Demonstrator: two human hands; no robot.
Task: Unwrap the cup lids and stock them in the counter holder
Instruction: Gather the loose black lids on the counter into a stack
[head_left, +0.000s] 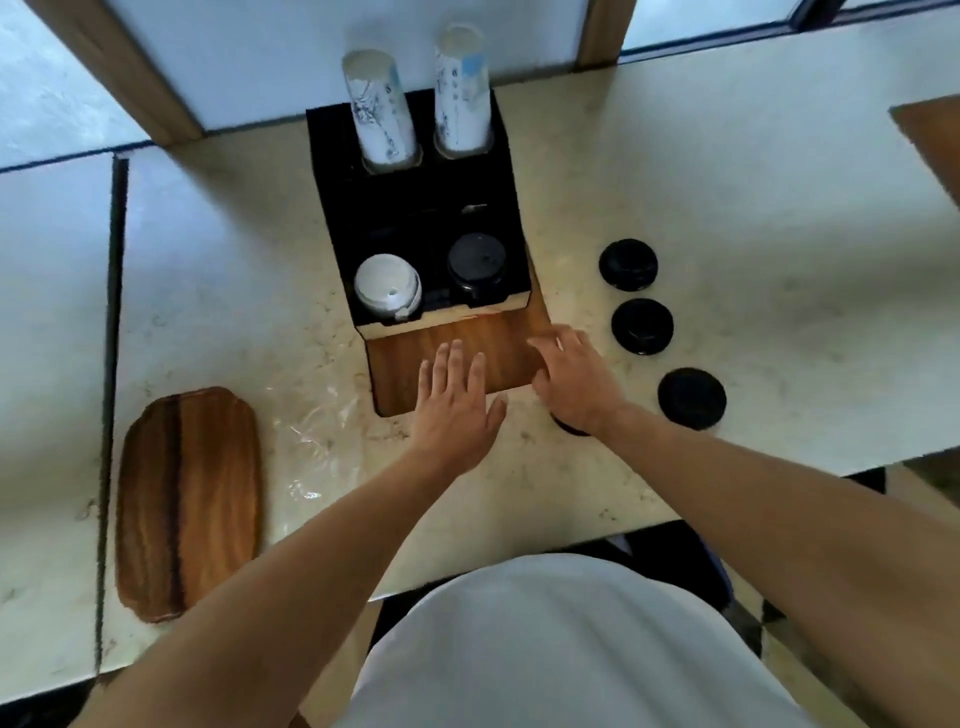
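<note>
Beyond the left hand (457, 410) stands the black counter holder (415, 208) with stacked lids and two cup stacks. Right of the right hand (574, 379), three round black plastic lids (642, 326) lie on the bench (753, 208). Left of the left hand lie crumpled clear plastic wrap (317, 436) and an oblong wooden tray (189, 501).

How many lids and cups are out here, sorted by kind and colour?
Loose black round plastic lids on the counter: 3 in full view
Black lid stacks in the holder: 1
White lid stacks in the holder: 1
Paper cup stacks: 2
Total: 7
</note>
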